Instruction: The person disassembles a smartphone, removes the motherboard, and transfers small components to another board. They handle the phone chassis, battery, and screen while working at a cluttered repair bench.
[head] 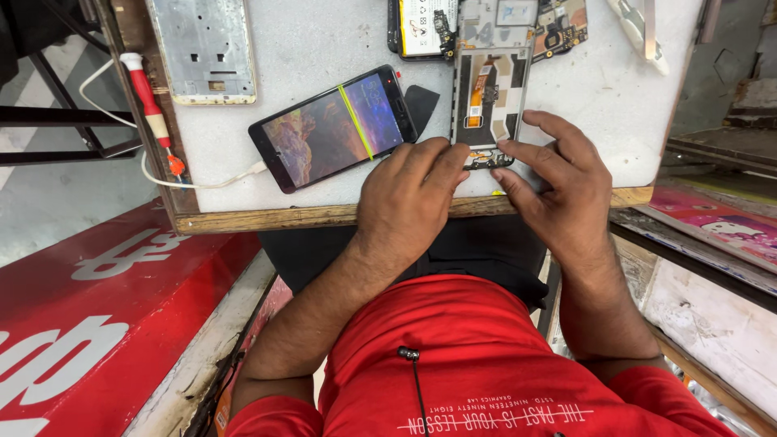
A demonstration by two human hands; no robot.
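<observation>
Both hands, left [413,190] and right [558,182], pinch the opened phone [490,105] at the tabletop's [324,40] six o'clock edge; back already removed, board exposed.

1. Left hand [409,194] and right hand [558,182] are bare: no gloves, rings or watch in view.
2. Forearms are bare up to short red sleeves [271,421].
3. The red shirt [453,356] carries lines of small white print low on the chest.
4. A thin black cord with a small dark bead [409,354] hangs down the shirt front.
5. Dark trousers [477,255] show below the shirt.
</observation>
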